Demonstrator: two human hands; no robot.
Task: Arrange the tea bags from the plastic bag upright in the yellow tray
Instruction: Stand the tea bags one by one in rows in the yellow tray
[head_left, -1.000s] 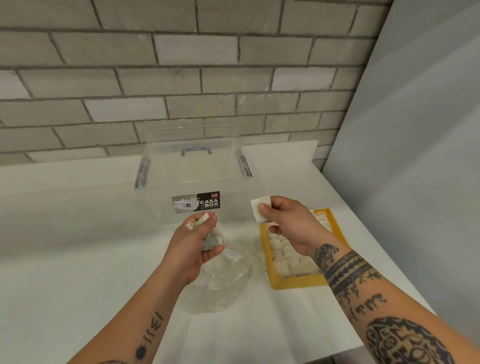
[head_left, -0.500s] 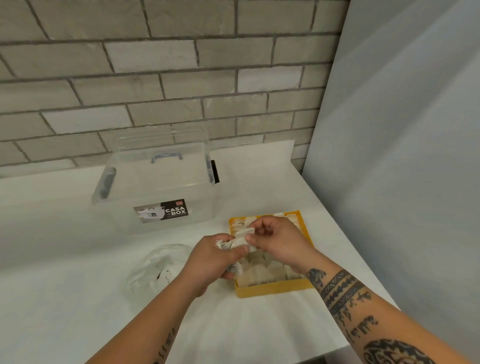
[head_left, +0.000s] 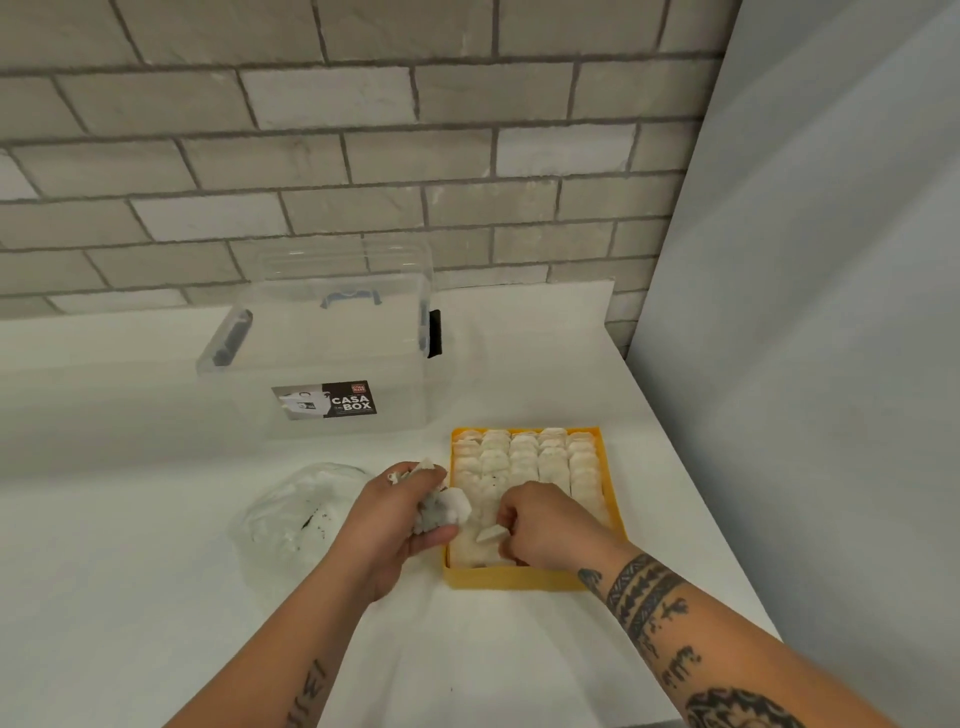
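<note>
**Inspector:** Yellow tray (head_left: 514, 579)?
**Assessor:** On the worktop (head_left: 156, 597). Rows of tea bags (head_left: 524, 457) stand upright inside it.
**Inspector:** Hands?
**Assessor:** Right hand (head_left: 545, 525) is over the tray's near end, pinching a single tea bag (head_left: 491, 533) just above the rows. Left hand (head_left: 400, 514) is at the tray's left rim, fingers curled round a bunch of tea bags (head_left: 447, 512).
**Inspector:** Plastic bag (head_left: 296, 512)?
**Assessor:** Left of the tray, crumpled, lying apart from it. A clear box (head_left: 322, 358) stands beyond the tray's far-left corner.

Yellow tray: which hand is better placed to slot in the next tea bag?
Right. The right hand pinches a tea bag over the yellow tray; the left hand grips spare bags beside it.
</note>
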